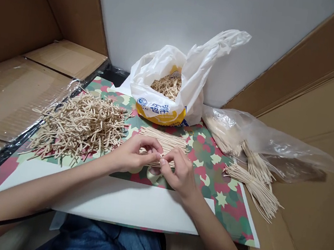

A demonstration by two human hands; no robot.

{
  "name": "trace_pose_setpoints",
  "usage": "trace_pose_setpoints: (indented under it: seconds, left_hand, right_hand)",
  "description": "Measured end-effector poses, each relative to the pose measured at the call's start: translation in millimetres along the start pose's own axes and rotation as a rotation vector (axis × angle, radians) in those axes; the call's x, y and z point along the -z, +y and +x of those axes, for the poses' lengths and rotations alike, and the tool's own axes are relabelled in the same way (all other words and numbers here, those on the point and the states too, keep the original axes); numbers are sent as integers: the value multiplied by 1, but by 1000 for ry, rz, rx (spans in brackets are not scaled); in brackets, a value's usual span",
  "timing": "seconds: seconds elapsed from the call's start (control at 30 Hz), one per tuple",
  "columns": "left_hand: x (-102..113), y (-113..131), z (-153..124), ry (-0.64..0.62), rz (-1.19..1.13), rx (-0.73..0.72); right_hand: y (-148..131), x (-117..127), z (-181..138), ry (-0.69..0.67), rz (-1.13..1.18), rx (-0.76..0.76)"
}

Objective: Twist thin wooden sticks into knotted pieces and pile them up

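Observation:
My left hand (134, 153) and my right hand (179, 172) meet at the middle of a camouflage-patterned board (211, 164). Both have fingers curled and pinched on thin wooden sticks from a flat row of sticks (165, 140) lying just beyond my fingertips. The fingertips of the two hands touch each other. What exactly sits between the fingers is mostly hidden. A big heap of short, knotted stick pieces (79, 127) lies to the left of my left hand.
A white plastic bag (172, 88) holding more stick pieces stands at the back. Bundles of long sticks (255, 183) spill from a clear bag (264, 142) at right. Cardboard panels surround the board, with a white wall behind.

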State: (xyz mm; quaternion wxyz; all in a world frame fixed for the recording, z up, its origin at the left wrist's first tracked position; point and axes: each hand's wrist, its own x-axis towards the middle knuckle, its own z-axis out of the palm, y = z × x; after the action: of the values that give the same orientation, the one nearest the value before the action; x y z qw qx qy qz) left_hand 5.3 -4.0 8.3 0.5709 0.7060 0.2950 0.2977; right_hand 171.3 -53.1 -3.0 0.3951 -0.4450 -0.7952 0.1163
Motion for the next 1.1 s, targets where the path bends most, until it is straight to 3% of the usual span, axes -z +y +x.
trace_pose_setpoints:
  seconds: [0.27, 0.6, 0.83, 1.1]
  left_hand:
    - [10, 2, -3, -154, -102, 84]
    - [17, 6, -5, -390, -26, 29]
    - [19, 14, -8, -434, -8, 11]
    - [15, 11, -9, -460, -64, -4]
  right_hand:
    - [2, 5, 1, -153, 235, -241]
    - [6, 7, 1, -379, 295, -258]
    - [8, 11, 5, -500, 382, -351]
    - [7, 6, 5, -523, 734, -458]
